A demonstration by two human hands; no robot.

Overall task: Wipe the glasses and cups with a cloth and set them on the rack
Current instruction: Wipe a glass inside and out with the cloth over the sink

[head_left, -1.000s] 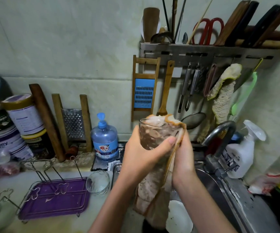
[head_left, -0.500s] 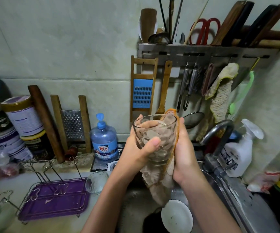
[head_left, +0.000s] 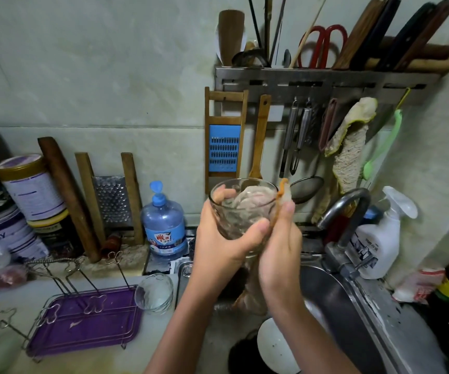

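L hand grips glass: fingers curled round its left side, thumb across the front. Glass is upright, held above sink left edge, off the counter. R hand pinches cloth against glass right wall. Cloth fills glass interior; remainder hangs below. Rack sits at counter front-left. 2nd glass stands on counter, just beside rack's right edge.

We log one pale counter. On it: purple-trayed wire rack, clear glass just beside, stacked tins.
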